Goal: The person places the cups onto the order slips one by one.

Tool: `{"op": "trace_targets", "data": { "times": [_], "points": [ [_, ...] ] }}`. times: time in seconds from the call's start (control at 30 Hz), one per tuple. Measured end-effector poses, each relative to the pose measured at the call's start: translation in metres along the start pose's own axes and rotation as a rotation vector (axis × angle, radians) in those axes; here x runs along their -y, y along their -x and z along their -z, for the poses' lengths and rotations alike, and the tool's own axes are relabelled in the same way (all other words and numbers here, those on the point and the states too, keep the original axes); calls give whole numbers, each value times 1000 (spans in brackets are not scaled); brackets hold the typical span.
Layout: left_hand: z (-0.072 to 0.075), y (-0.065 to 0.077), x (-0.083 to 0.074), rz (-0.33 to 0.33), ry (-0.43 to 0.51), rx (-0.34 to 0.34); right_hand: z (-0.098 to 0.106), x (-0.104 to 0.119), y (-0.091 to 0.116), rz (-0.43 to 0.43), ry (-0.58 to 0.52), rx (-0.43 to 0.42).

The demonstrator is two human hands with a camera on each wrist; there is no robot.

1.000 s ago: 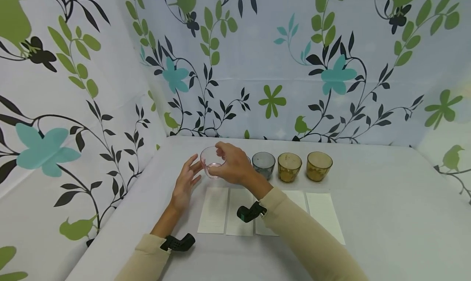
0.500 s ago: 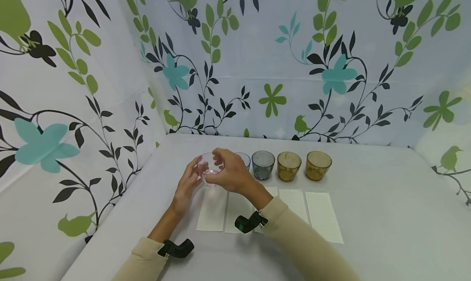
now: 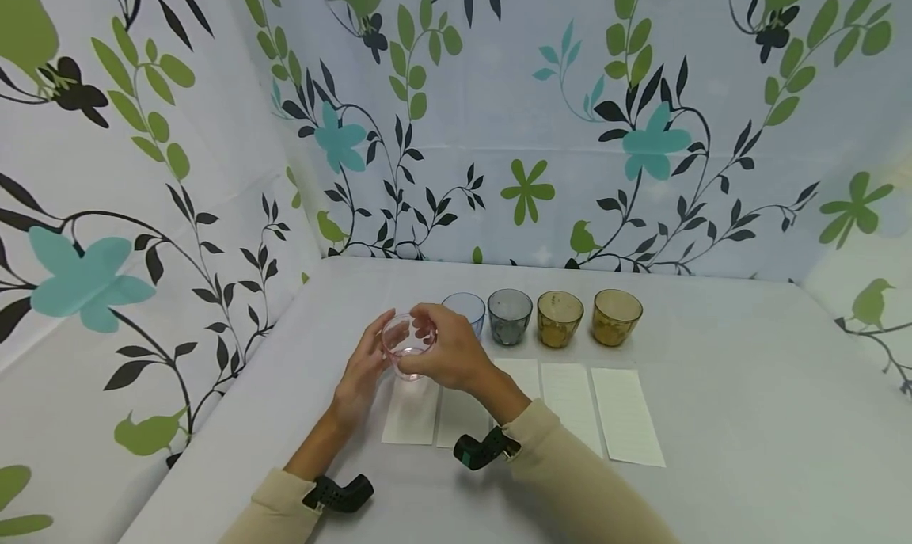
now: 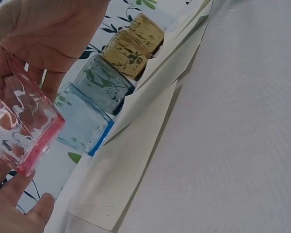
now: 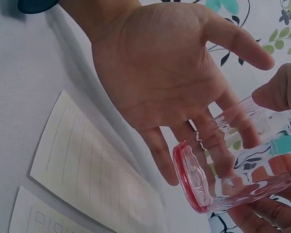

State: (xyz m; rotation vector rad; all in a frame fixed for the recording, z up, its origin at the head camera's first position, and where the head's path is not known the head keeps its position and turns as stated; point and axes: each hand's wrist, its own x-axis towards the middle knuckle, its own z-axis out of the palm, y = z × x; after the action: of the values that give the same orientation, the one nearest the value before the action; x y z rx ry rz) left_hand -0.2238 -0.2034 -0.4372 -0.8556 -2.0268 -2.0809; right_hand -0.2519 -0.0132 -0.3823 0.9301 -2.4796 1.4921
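A clear glass tumbler with a pink tint is held above the leftmost paper strips. My right hand grips it from the right, thumb on the near side and fingers over the far rim. On its left side my left hand rests with extended fingers. The right wrist view shows the left palm spread, its fingers behind the tumbler and its thick pink base. In the left wrist view, the tumbler is tilted in the picture, with left fingertips near its base.
Along the back stand a blue glass, a grey glass and two amber glasses, one left of the other. Several pale paper strips with printed lines lie before them. A patterned cloth hangs behind.
The pink tumbler has come nearer to me and lower in the head view, both hands moving with it. The left fingers, earlier spread, now lie along its side. The blue glass shows more.
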Motion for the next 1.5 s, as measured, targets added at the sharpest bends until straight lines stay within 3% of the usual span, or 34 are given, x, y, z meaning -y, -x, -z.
{"op": "trace_targets", "data": {
  "times": [0.3, 0.47, 0.83, 1.2, 1.5],
  "points": [
    [-1, 5, 2, 36, 131, 91, -7, -10, 10, -6, -70, 1],
    [0, 7, 2, 61, 150, 98, -10, -13, 14, -30, -123, -20],
    [-1, 10, 3, 75, 131, 86, -17, -18, 24, -87, -157, -58],
    [3, 12, 5, 50, 114, 96, -22, -25, 31, -141, -203, -21],
    [2, 11, 6, 80, 80, 76, -18, -28, 35, -181, -219, -1]
  ]
}}
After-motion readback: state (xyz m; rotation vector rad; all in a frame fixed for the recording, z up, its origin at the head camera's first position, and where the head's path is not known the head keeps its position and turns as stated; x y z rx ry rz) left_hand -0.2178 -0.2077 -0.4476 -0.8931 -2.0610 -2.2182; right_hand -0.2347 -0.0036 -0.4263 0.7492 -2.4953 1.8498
